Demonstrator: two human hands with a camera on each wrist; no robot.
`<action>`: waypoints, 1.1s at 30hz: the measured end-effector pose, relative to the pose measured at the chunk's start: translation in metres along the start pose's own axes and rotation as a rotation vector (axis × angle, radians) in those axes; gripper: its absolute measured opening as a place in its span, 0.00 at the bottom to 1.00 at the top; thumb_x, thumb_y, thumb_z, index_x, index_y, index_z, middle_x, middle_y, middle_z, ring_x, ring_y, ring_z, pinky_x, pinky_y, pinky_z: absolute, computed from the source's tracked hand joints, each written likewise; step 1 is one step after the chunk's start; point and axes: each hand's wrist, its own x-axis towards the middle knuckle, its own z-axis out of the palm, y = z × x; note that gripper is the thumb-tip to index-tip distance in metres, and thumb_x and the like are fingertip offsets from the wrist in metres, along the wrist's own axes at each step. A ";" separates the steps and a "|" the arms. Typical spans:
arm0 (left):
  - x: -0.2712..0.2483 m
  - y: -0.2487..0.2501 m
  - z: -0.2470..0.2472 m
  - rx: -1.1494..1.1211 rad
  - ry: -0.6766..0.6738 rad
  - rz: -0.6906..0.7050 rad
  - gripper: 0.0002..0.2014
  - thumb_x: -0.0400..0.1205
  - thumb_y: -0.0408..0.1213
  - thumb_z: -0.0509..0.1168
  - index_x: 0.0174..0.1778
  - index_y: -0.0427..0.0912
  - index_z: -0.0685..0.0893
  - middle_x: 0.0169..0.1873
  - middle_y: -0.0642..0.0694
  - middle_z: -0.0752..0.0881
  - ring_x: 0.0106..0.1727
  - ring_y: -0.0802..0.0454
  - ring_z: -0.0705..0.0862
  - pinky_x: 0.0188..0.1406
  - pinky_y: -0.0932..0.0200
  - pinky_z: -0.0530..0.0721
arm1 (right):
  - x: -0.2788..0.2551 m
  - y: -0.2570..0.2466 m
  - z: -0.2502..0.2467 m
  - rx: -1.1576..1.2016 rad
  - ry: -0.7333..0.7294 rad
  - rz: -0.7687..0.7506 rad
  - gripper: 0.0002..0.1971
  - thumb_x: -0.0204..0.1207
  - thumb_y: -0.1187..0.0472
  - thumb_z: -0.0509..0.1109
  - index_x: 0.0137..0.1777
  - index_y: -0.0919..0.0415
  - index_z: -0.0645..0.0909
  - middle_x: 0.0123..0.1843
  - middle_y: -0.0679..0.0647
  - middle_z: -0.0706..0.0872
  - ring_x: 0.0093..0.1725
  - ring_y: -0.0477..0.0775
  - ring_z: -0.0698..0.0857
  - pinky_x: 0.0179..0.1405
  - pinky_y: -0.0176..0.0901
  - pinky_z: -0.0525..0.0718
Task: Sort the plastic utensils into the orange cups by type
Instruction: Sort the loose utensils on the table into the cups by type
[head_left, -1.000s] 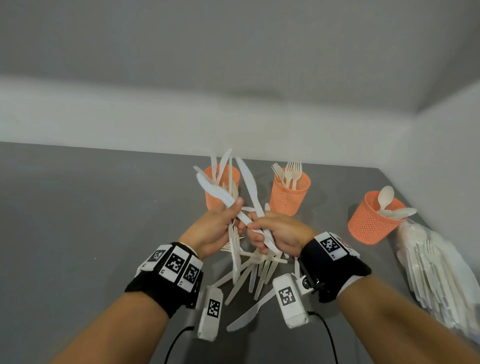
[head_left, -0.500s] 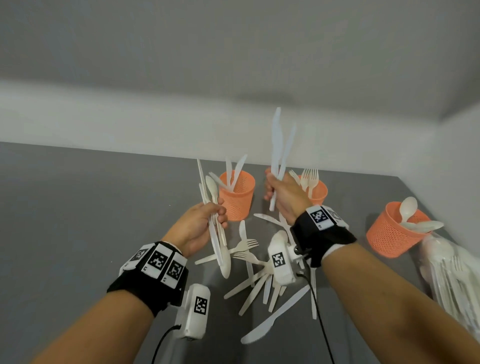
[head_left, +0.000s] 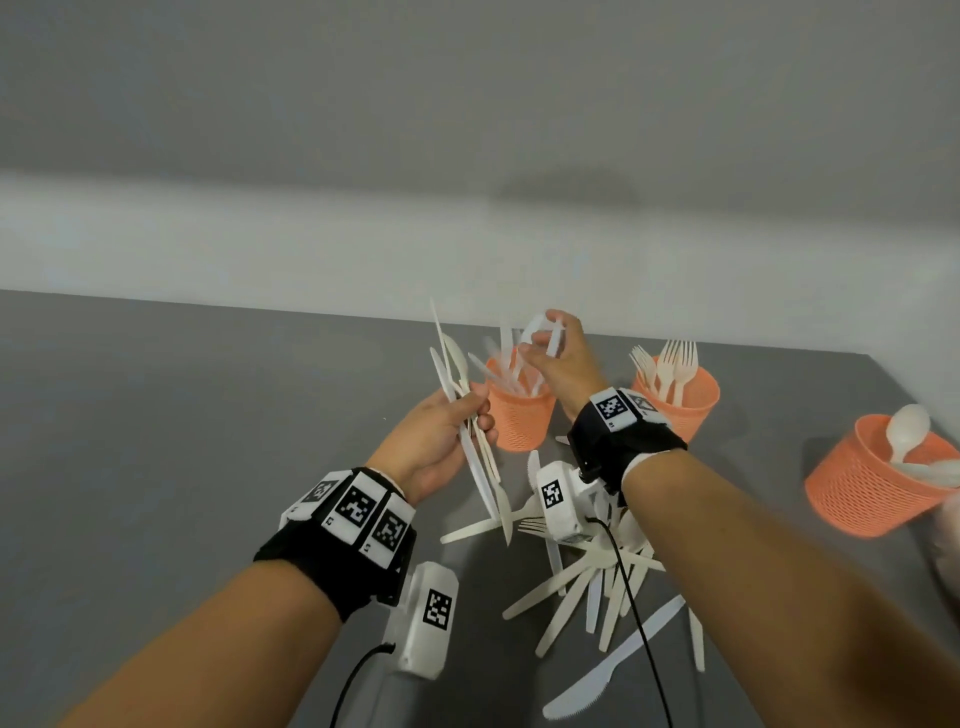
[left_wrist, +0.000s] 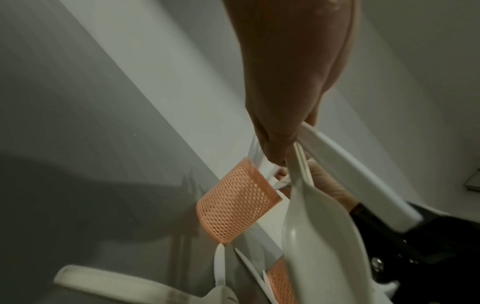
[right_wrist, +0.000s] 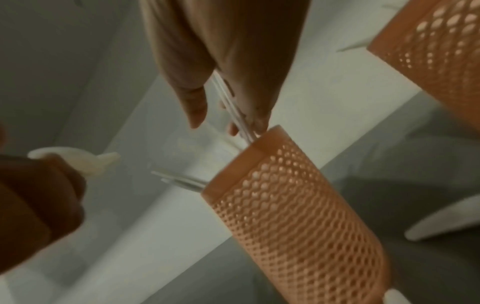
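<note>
The left half of the desk (head_left: 156, 441) lies bare — a hand could sweep in there unhindered. Ahead, three orange cups stand in a row: the knife cup (head_left: 517, 415), the fork cup (head_left: 685, 400), the spoon cup (head_left: 862, 493), with gaps between. Scattered utensils (head_left: 587, 582) clutter the near middle.

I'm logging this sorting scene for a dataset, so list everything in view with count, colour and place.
Orange mesh plastic cups: three; left one holds knives, middle forks, right spoons.
Loose white plastic utensils: many, heaped on the table, near side.
Grey table: one.
White wall: behind.
Left hand: grips a bundle of white utensils.
Right hand: over the left cup, knives between its fingers.
</note>
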 end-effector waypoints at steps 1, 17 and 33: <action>0.002 0.001 0.001 -0.011 0.014 0.005 0.11 0.86 0.31 0.56 0.37 0.40 0.74 0.26 0.48 0.72 0.24 0.59 0.74 0.31 0.65 0.82 | -0.002 -0.003 -0.004 -0.049 0.051 -0.034 0.30 0.75 0.65 0.70 0.75 0.56 0.62 0.69 0.59 0.74 0.63 0.54 0.77 0.59 0.41 0.76; 0.026 -0.002 0.025 -0.329 0.178 0.069 0.17 0.87 0.35 0.55 0.30 0.39 0.71 0.14 0.50 0.73 0.16 0.58 0.74 0.38 0.59 0.78 | -0.078 -0.017 -0.038 -0.739 -0.331 -0.414 0.09 0.77 0.65 0.67 0.52 0.68 0.84 0.45 0.59 0.85 0.42 0.52 0.80 0.45 0.45 0.75; 0.011 -0.014 0.017 -0.129 0.046 0.011 0.11 0.86 0.33 0.56 0.37 0.42 0.77 0.25 0.48 0.74 0.25 0.58 0.75 0.33 0.61 0.80 | -0.051 -0.011 -0.060 0.021 -0.076 -0.028 0.07 0.83 0.65 0.58 0.58 0.59 0.73 0.48 0.48 0.89 0.47 0.41 0.83 0.46 0.33 0.77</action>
